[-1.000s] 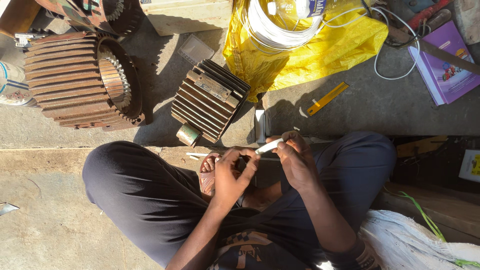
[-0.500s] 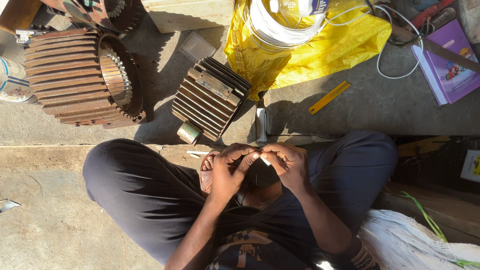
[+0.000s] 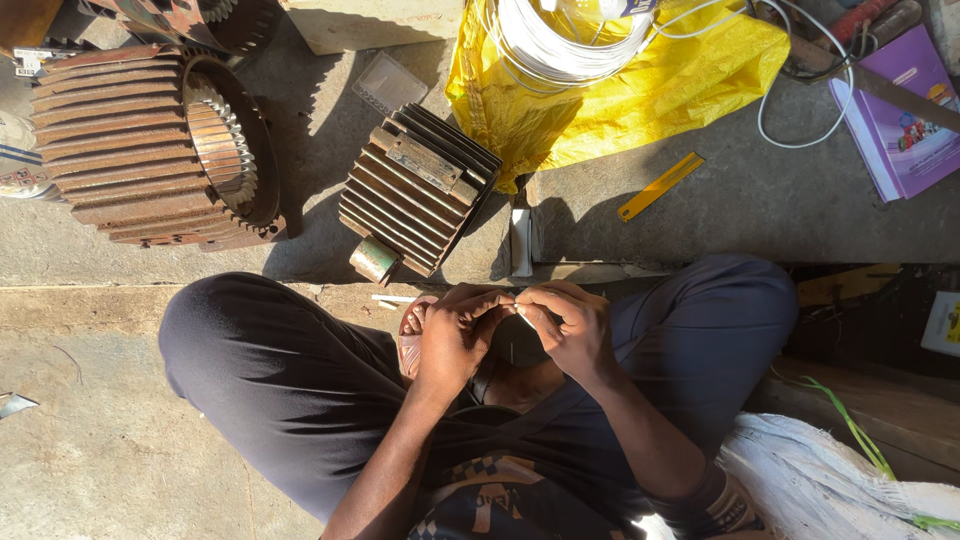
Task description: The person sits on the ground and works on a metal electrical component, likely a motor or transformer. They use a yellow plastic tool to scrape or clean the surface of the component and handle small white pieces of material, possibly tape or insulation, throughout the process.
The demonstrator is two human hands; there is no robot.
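Your left hand (image 3: 455,335) and right hand (image 3: 570,330) meet over your lap, fingers (image 3: 500,300) of both pinched shut on a small white strip (image 3: 521,312) caught between the fingertips. Just beyond your fingers lies a finned motor housing (image 3: 415,190) on the concrete floor (image 3: 760,200), the yellow bag (image 3: 640,95) farther out.

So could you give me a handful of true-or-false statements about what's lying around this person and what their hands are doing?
1. Both hands, left hand and right hand, meet over the lap, pinching a small pale piece. True.
2. The yellow strip lies on the dark trousers. False: it lies on the concrete beside the yellow bag.
3. A coil of white wire rests on the yellow bag. True.
4. The small finned motor housing is in the right hand. False: it sits on the ground, untouched.
5. The purple book lies at the picture's left edge. False: it is at the right.
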